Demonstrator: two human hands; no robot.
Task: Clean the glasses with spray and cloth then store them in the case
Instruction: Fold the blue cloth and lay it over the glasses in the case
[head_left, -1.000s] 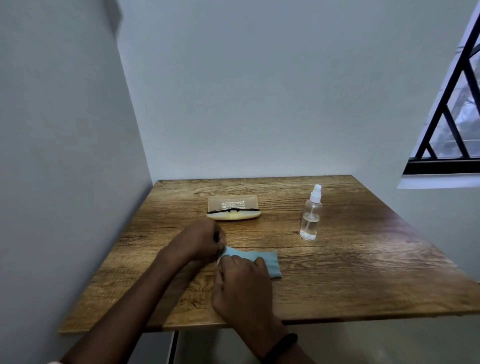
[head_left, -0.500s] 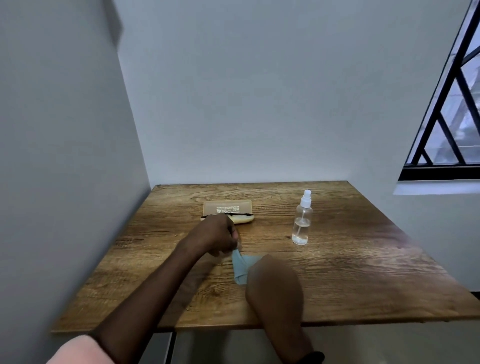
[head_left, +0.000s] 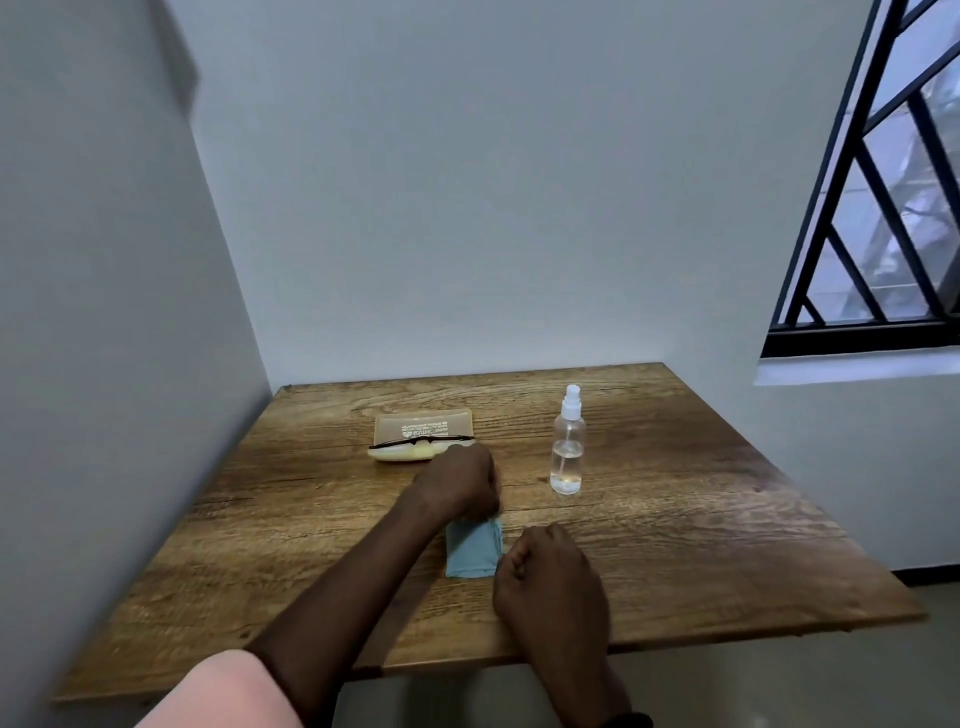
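Cloth (head_left: 474, 550) refolded narrower; right hand (head_left: 550, 577) drawn back beside it (fisted), left hand (head_left: 460, 483) pinching far edge.

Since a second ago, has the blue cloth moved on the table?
Yes. The cloth has been turned from lying crosswise to pointing toward the spray bottle's side of the table.

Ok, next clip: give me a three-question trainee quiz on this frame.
1. True or false: the glasses lie at the open case.
2. Which hand grips the far end of the blue cloth? A) left hand B) right hand C) neither
3. Fill in: the spray bottle stands ____ on the table, touched by no hand.

Key: 1 true. 2 A; the right hand is a closed fist at the cloth's near right corner, and whether it pinches the cloth cannot be told. 3 upright.
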